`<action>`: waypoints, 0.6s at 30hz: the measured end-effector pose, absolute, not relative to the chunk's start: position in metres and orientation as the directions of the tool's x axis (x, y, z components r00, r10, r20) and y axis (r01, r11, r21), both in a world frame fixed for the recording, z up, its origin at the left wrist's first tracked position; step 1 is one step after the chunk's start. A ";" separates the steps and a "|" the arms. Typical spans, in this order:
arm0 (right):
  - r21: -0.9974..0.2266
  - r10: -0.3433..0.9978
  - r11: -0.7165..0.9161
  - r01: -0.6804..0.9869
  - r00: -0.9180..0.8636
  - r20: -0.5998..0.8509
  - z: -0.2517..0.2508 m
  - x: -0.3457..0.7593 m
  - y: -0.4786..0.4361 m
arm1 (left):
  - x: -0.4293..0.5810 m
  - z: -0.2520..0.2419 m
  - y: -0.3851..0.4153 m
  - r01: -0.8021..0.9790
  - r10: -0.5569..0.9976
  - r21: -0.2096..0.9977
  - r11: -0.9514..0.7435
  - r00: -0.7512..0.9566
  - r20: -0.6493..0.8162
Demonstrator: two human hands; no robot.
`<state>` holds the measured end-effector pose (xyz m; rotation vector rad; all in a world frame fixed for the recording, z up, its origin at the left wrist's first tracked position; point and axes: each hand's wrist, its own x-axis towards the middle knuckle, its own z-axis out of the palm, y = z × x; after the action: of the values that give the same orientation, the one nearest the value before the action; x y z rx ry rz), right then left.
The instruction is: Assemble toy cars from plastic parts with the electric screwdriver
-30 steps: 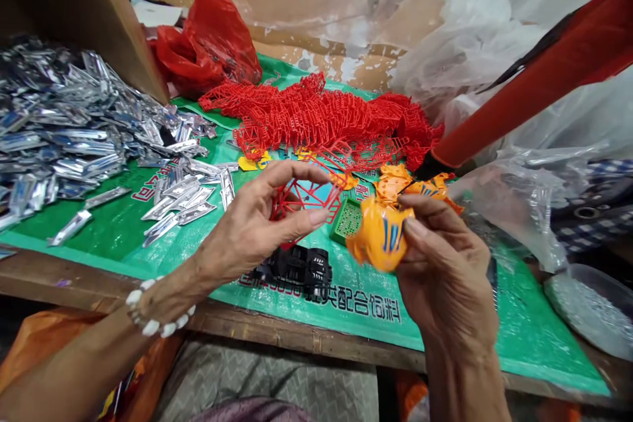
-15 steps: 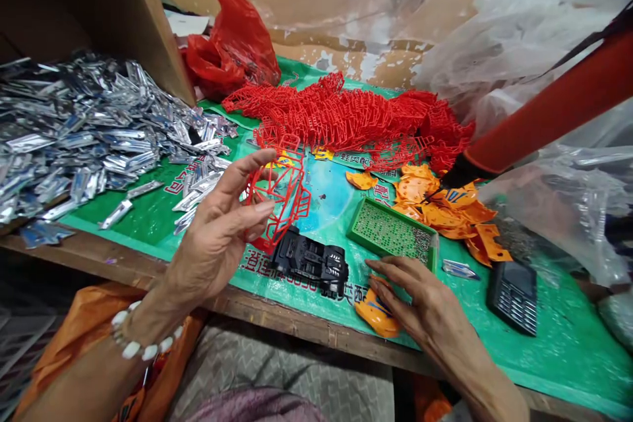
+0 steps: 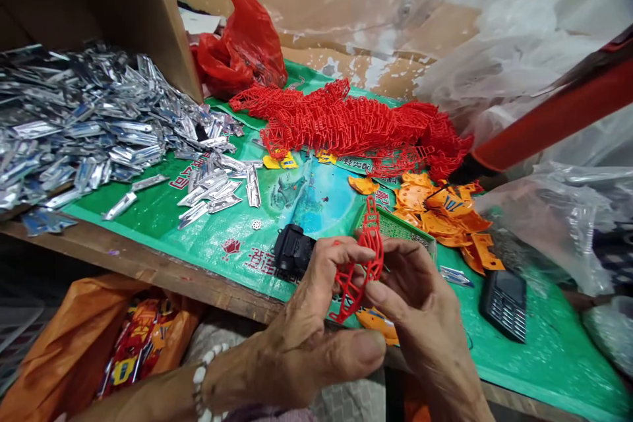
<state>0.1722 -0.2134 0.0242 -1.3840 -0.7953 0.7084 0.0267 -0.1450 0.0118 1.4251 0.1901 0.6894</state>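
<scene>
A red plastic lattice frame [image 3: 364,270], tilted upright, is between my two hands above the front of the table. My left hand [image 3: 316,323], with a white bead bracelet at the wrist, has its fingers closed on the frame's left side while its thumb sticks out below. From the right, my right hand [image 3: 425,310] pinches the frame between thumb and fingers. Behind my left hand lies a black plastic toy-car chassis [image 3: 293,252], partly hidden. An orange printed shell piece [image 3: 378,324] lies under my hands, mostly covered.
Red lattice frames [image 3: 346,122] are heaped at the back, orange shells [image 3: 440,204] right of centre. A green tray [image 3: 425,241] stands behind my right hand, near a black keypad phone [image 3: 505,303]. Silver pieces [image 3: 99,132] spill from a cardboard box [image 3: 168,26]. A red-and-black tool [image 3: 544,109] slants in from the right.
My left hand has carried the red frame right and toward me, over the front of the chassis. My right hand has left the orange shell and come up onto the frame.
</scene>
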 end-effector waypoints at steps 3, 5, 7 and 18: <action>-0.995 0.819 0.090 -0.049 0.573 0.046 0.025 0.178 -0.214 | 0.026 0.011 -0.144 -0.375 0.512 0.925 0.055 0.806 0.297; -0.993 0.817 0.094 -0.077 0.575 0.033 0.026 0.179 -0.213 | 0.024 0.014 -0.141 -0.376 0.497 0.926 0.035 0.810 0.310; -0.994 0.819 0.096 -0.055 0.572 0.048 0.027 0.181 -0.211 | 0.019 0.019 -0.134 -0.345 0.503 0.937 -0.057 0.800 0.326; -0.860 0.909 0.077 0.504 0.319 0.268 0.012 0.193 -0.174 | 0.004 -0.003 -0.097 0.076 0.533 0.662 -0.746 0.664 0.525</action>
<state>0.1929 -0.1741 0.0116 -1.5720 -1.3250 0.5010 0.0036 -0.0966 -0.0035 2.2677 0.4684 0.9765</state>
